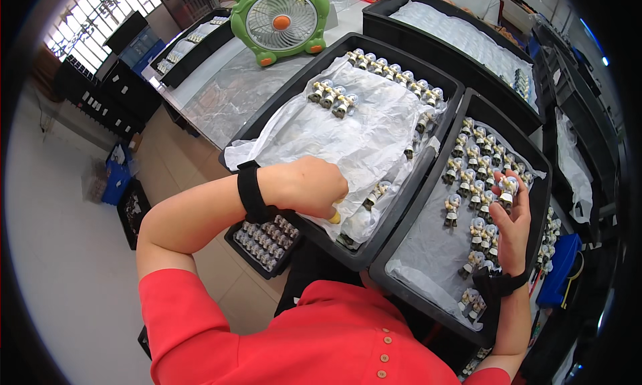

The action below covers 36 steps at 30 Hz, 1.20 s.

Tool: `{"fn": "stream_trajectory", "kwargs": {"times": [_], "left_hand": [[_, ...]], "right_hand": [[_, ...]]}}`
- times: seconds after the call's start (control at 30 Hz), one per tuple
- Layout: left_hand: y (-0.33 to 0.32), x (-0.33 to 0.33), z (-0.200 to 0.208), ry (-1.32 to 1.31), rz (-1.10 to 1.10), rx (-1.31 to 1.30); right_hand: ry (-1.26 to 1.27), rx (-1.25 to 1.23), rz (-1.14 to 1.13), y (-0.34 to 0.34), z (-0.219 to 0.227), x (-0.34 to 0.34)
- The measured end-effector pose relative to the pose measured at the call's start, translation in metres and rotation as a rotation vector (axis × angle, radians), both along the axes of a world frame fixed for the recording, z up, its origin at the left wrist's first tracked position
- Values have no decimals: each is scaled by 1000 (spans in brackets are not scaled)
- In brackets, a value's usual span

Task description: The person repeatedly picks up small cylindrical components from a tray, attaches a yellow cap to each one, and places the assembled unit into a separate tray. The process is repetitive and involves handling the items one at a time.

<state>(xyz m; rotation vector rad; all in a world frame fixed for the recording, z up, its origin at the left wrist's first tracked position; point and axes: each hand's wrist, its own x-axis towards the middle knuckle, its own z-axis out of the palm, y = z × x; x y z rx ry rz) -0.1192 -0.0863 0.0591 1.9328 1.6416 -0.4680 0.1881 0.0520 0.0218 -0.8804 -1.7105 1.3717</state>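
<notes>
Head view is showing one figure [508,190] to the right of the big tray [449,107], over the side tray [428,305]; the right hand [512,228] is holding it between thumb and fingers. The left hand [311,186] is curling over paper [301,131] at the big tray's near side, but what it is gripping I cannot tell. I am fearing that a loose hold could drop the figure onto the other figures [453,210], and that pulled paper could be upsetting those in the big tray.

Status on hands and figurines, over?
Right hand holding one figurine over right tray. Left hand at white paper, grip unclear. Paper wrinkled across left tray.
</notes>
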Motion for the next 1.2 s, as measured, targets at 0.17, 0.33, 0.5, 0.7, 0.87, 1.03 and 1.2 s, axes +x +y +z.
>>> {"fn": "stream_trajectory", "kwargs": {"times": [0.17,0.33,0.5,0.7,0.87,1.03,1.2], "left_hand": [[2,2,-3,-191,-40,212],[13,11,-17,-61,-204,355],[24,7,-30,144,-162,269],[25,-7,-37,75,-79,312],[27,-4,-22,130,3,193],[24,-11,-22,62,30,243],[22,-12,-21,81,9,264]], "right_hand": [[8,-16,-2,0,0,0],[1,-2,9,1,0,0],[4,-6,-2,1,1,2],[7,-1,12,1,1,2],[10,-10,16,1,0,1],[0,-10,10,1,0,1],[-3,-21,2,0,1,0]]}}
